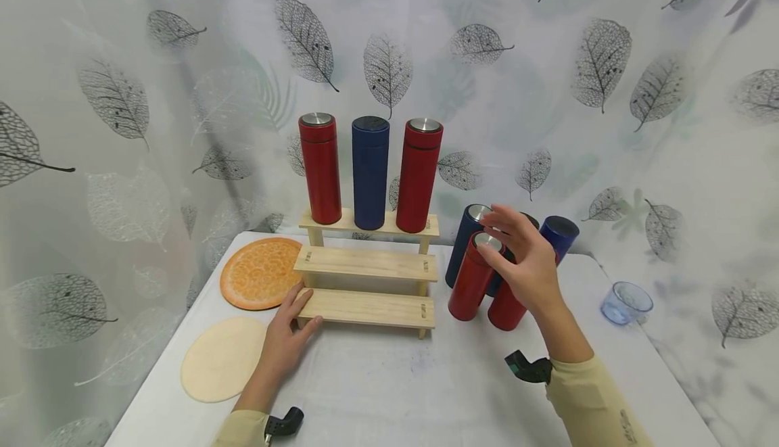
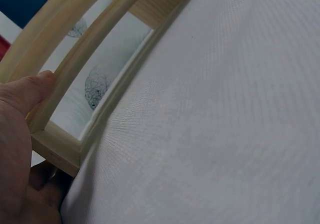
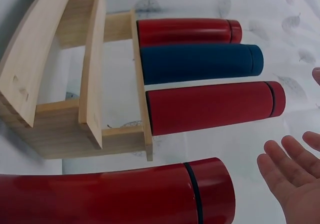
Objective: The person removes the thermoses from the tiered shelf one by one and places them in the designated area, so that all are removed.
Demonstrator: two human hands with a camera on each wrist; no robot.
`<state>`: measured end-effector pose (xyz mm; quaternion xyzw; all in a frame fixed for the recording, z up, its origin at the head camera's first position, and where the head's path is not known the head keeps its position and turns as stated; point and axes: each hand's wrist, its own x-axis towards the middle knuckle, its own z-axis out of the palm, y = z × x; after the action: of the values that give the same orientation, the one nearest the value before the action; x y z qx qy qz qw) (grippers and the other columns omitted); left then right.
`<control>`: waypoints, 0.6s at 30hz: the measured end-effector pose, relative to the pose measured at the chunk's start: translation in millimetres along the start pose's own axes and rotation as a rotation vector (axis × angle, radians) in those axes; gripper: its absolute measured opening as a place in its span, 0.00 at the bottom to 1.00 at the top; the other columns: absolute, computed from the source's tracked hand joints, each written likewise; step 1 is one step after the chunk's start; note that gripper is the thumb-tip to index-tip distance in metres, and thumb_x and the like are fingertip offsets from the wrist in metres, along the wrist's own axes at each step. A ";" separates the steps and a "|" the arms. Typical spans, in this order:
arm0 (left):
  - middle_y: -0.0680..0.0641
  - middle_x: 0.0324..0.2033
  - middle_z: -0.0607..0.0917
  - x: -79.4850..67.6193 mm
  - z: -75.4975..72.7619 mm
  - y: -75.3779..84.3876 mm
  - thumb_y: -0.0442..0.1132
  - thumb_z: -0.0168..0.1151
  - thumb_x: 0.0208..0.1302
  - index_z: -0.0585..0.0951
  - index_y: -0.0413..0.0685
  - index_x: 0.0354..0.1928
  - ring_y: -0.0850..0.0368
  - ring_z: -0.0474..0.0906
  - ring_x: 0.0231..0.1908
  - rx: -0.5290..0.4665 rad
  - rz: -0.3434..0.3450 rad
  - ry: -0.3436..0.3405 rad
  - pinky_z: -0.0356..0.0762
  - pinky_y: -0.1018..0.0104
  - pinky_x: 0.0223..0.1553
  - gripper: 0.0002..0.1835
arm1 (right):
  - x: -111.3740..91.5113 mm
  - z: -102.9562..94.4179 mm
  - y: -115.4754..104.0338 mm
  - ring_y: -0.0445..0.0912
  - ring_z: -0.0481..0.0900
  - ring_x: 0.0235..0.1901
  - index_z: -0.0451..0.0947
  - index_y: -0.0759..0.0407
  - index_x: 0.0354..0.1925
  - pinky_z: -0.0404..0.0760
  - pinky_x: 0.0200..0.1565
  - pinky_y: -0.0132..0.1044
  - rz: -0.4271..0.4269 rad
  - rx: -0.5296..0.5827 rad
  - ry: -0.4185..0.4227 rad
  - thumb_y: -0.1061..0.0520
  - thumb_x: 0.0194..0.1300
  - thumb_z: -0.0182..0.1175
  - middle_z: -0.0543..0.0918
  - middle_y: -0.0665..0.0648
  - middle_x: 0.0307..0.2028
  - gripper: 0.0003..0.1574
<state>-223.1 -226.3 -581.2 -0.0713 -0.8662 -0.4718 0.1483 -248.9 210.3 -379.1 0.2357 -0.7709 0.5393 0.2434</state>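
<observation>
A three-tier wooden rack (image 1: 365,262) stands mid-table. On its top tier are a red thermos flask (image 1: 321,170), a blue thermos flask (image 1: 370,176) and another red thermos flask (image 1: 420,180), all upright. My left hand (image 1: 286,335) grips the left end of the lowest tier; in the left wrist view its thumb (image 2: 32,91) presses the wooden edge while the other fingers lie behind. My right hand (image 1: 529,264) hovers, fingers apart and holding nothing, beside the cap of a nearer red thermos flask (image 1: 470,288). In the right wrist view, space shows between the fingertips (image 3: 270,169) and that flask.
Around the right hand cluster a dark blue flask (image 1: 458,257), a second red flask (image 1: 505,308) and a tilted blue one (image 1: 560,232). A clear glass cup (image 1: 627,303) stands farther right. Left of the rack lie an orange patterned round mat (image 1: 258,274) and a cream disc (image 1: 222,359).
</observation>
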 end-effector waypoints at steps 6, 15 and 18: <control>0.43 0.84 0.59 -1.6 0.5 0.9 0.46 0.73 0.74 0.74 0.41 0.78 0.36 0.57 0.81 -0.004 0.000 0.003 0.70 0.42 0.71 0.36 | 7.2 5.7 1.7 0.51 0.82 0.64 0.74 0.56 0.76 0.77 0.67 0.37 -0.016 0.035 -0.016 0.71 0.69 0.70 0.83 0.62 0.64 0.41; 0.42 0.84 0.60 -0.6 0.3 1.5 0.45 0.74 0.74 0.74 0.40 0.78 0.35 0.58 0.80 0.005 0.002 0.005 0.70 0.41 0.71 0.36 | 19.9 17.0 2.4 0.55 0.82 0.65 0.74 0.57 0.75 0.78 0.67 0.38 -0.005 0.041 -0.018 0.68 0.69 0.72 0.84 0.63 0.64 0.39; 0.42 0.84 0.60 -0.2 0.5 1.3 0.45 0.74 0.74 0.75 0.40 0.77 0.35 0.58 0.80 0.003 0.005 0.007 0.70 0.41 0.71 0.36 | 24.5 20.4 2.3 0.56 0.82 0.65 0.74 0.57 0.76 0.79 0.66 0.37 -0.003 0.027 -0.023 0.66 0.70 0.72 0.84 0.61 0.64 0.39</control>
<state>-222.7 -225.2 -580.5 -0.0716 -0.8663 -0.4702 0.1526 -271.7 189.2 -371.4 0.2464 -0.7659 0.5466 0.2324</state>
